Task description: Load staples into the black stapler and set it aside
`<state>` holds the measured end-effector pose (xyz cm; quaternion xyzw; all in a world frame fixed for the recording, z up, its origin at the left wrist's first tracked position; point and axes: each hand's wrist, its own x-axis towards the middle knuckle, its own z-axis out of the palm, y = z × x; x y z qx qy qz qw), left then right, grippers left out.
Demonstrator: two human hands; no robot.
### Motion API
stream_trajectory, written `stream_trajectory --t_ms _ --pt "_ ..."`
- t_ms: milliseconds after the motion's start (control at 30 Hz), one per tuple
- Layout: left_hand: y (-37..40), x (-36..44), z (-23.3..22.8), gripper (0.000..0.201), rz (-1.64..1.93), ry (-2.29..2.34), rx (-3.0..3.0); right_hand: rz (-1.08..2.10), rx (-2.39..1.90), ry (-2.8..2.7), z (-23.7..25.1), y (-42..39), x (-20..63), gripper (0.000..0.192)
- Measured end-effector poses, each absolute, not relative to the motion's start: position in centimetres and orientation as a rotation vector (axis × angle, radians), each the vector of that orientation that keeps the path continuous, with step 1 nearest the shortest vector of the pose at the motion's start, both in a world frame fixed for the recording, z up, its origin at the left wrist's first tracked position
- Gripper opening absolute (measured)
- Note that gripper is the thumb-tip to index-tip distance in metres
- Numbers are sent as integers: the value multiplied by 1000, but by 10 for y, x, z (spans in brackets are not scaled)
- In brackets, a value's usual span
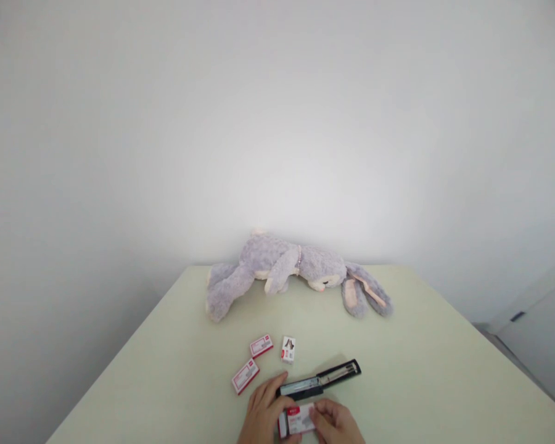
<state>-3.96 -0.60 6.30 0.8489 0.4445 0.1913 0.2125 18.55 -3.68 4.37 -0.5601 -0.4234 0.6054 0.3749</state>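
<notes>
The small box of staples [300,421] sits at the near edge of the worktop [420,370], held between both hands just in front of the person. It looks partly slid open, its tray showing at the left end. To do this well, the box should stay level and low over the worktop so loose strips do not spill, with the sleeve steadied by one hand while the other eases the tray out slowly.

The left hand [264,414] has its grip pressed around the box's left end, fingers curled over the far side and also touching the stapler. The right hand [337,422] pinches the box's right end, thumb on top; neither grip is spread.

Just beyond the box lies the open stapler [319,381], its black arm swung out to the right. Farther left are two more red and white boxes [245,375] [261,345], and a third box [288,349] stands near them. At the far edge a grey plush rabbit [291,268] lies on its side.
</notes>
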Motion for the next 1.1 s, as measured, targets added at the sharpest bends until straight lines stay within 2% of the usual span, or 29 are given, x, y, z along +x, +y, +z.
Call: stream_trajectory --t_ms 233,333,433,567,700,933,1000,1100 --pt "2 -59 61 41 586 1170 2401 1386 -1523 -1208 39 -34 205 45" --pt "0 -60 56 41 577 1176 2428 1152 -1622 -1284 46 -36 209 38" --pt "-3 -57 54 45 570 1214 2429 929 -1645 -1454 65 -33 197 41" --pt "-3 -55 53 41 592 1223 2459 1103 -1526 -1465 86 -22 163 51" --pt "-1 -57 45 42 654 1211 2440 1255 -1497 -1321 83 -11 129 64" --pt "2 -61 25 72 670 1211 2384 1061 -1514 -1535 83 -5 111 29" --pt "2 -61 28 68 665 1210 2376 1023 -1513 -1630 88 -7 116 24" --pt "-1 -59 39 45 631 1210 2346 1007 -1517 -1824 90 -13 130 13"
